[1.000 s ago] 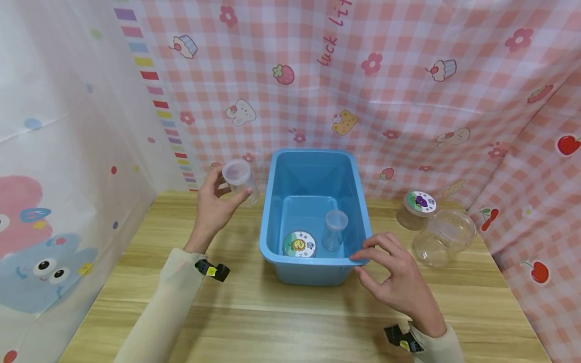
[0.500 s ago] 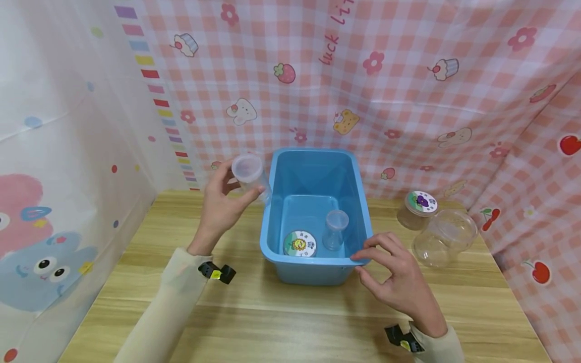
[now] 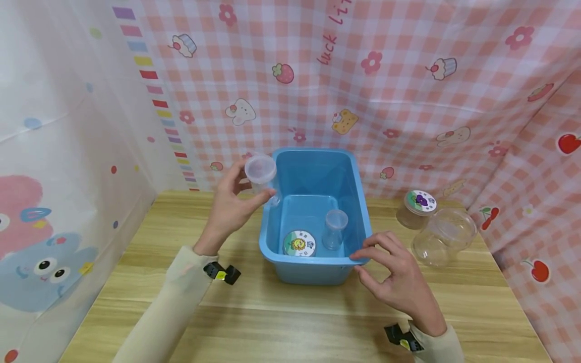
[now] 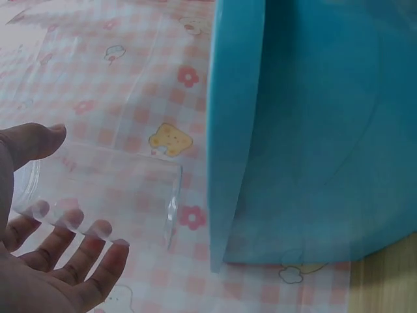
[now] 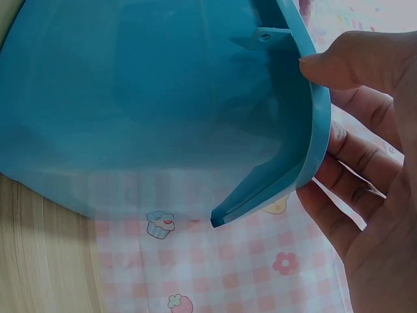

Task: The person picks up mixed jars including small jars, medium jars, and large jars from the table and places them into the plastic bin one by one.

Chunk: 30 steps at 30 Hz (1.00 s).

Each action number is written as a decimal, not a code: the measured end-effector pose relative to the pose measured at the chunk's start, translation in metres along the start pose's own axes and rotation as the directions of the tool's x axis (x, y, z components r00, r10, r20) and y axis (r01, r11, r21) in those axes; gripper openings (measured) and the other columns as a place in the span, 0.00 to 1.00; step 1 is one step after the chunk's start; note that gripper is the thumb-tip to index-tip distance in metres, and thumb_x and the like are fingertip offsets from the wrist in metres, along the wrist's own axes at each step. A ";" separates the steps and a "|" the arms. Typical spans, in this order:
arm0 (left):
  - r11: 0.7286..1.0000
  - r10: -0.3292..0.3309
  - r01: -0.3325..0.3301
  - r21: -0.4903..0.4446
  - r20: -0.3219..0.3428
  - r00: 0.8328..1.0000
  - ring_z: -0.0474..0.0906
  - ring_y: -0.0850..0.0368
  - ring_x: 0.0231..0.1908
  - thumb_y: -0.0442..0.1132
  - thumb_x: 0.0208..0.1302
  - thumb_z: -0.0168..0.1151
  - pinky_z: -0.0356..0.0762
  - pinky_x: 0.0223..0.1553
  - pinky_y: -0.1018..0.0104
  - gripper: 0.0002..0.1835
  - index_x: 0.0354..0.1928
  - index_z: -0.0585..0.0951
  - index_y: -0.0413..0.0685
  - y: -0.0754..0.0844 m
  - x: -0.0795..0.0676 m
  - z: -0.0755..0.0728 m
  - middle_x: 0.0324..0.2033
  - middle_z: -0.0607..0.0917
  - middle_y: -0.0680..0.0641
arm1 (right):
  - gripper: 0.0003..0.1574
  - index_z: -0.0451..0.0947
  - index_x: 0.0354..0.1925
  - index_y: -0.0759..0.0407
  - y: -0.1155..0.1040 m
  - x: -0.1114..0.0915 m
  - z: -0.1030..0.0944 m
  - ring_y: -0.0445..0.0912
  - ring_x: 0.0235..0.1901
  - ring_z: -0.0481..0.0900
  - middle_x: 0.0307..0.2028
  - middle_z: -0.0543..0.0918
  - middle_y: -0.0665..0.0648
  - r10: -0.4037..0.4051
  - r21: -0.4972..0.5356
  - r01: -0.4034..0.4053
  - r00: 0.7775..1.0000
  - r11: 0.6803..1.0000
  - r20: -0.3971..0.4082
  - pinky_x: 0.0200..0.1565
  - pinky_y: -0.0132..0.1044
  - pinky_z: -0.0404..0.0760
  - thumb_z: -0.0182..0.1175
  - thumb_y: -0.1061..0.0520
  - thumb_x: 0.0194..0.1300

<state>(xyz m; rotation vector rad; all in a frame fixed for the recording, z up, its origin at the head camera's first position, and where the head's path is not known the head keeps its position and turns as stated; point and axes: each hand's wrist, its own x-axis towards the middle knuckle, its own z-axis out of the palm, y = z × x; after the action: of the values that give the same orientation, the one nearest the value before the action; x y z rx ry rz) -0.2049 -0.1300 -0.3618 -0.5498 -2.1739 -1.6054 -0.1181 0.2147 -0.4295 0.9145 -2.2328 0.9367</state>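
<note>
My left hand [image 3: 231, 209] grips a small clear plastic cup [image 3: 262, 174] and holds it in the air, over the left rim of a blue plastic bin [image 3: 358, 196]. In the left wrist view the cup [image 4: 104, 186] lies between thumb and fingers, beside the bin's wall [image 4: 234, 130]. My right hand [image 3: 392, 275] holds the bin's near right corner, thumb on the rim; the right wrist view shows that rim [image 5: 306, 140] pinched. Inside the bin stand another clear cup [image 3: 335, 229] and a round lid with a sticker [image 3: 299, 244].
The bin sits on a wooden table [image 3: 281, 317]. To its right stand a lidded jar with a grape sticker [image 3: 416, 207] and a large clear jar [image 3: 446, 237]. Patterned cloth walls [image 3: 408, 91] close in the back and both sides.
My left hand has carried the clear cup to the right, from beside the bin to over its left rim. The right hand has stayed on the bin's corner.
</note>
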 end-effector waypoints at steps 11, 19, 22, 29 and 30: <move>0.998 -0.053 0.050 0.037 0.071 0.996 0.80 0.50 0.58 0.38 0.57 0.78 0.80 0.59 0.50 0.38 0.69 0.73 0.53 0.002 -0.001 0.014 0.60 0.82 0.47 | 0.21 0.88 0.39 0.44 0.001 0.000 0.001 0.42 0.46 0.75 0.41 0.82 0.46 -0.004 0.008 0.004 1.000 1.000 -0.006 0.53 0.22 0.74 0.77 0.63 0.46; 0.999 -0.045 0.043 0.023 0.092 0.995 0.80 0.52 0.59 0.39 0.57 0.79 0.81 0.60 0.49 0.37 0.68 0.74 0.53 -0.006 0.001 0.021 0.61 0.81 0.48 | 0.06 0.88 0.39 0.44 0.003 -0.001 0.002 0.42 0.46 0.75 0.42 0.82 0.45 -0.007 0.020 0.007 1.000 1.000 -0.010 0.53 0.23 0.74 0.72 0.49 0.62; 0.999 -0.048 0.046 0.029 0.107 0.993 0.79 0.51 0.60 0.39 0.55 0.80 0.81 0.62 0.49 0.39 0.69 0.73 0.53 -0.010 0.000 0.022 0.62 0.81 0.48 | 0.07 0.88 0.40 0.44 0.003 -0.001 0.003 0.42 0.46 0.75 0.42 0.82 0.45 -0.013 0.021 0.013 1.000 1.000 -0.013 0.53 0.23 0.74 0.69 0.46 0.66; 0.998 -0.046 0.040 0.047 0.134 0.990 0.77 0.49 0.63 0.39 0.55 0.80 0.80 0.64 0.50 0.42 0.71 0.70 0.54 -0.014 -0.002 0.022 0.63 0.80 0.45 | 0.15 0.89 0.38 0.47 0.003 0.001 0.002 0.43 0.46 0.75 0.41 0.82 0.48 -0.034 0.032 0.034 0.999 0.999 -0.027 0.54 0.23 0.73 0.74 0.60 0.50; 0.998 -0.044 0.039 0.044 0.130 0.991 0.77 0.49 0.64 0.39 0.55 0.80 0.80 0.65 0.50 0.42 0.71 0.70 0.54 -0.014 -0.002 0.022 0.63 0.80 0.45 | 0.16 0.89 0.38 0.47 0.003 0.001 0.003 0.43 0.46 0.75 0.41 0.83 0.48 -0.035 0.033 0.036 0.999 0.999 -0.028 0.54 0.23 0.73 0.74 0.61 0.49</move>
<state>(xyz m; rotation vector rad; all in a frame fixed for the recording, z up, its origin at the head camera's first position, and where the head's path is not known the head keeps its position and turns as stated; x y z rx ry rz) -0.2118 -0.1131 -0.3801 -0.6172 -2.3231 -1.5820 -0.1215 0.2138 -0.4314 0.9472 -2.1772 0.9670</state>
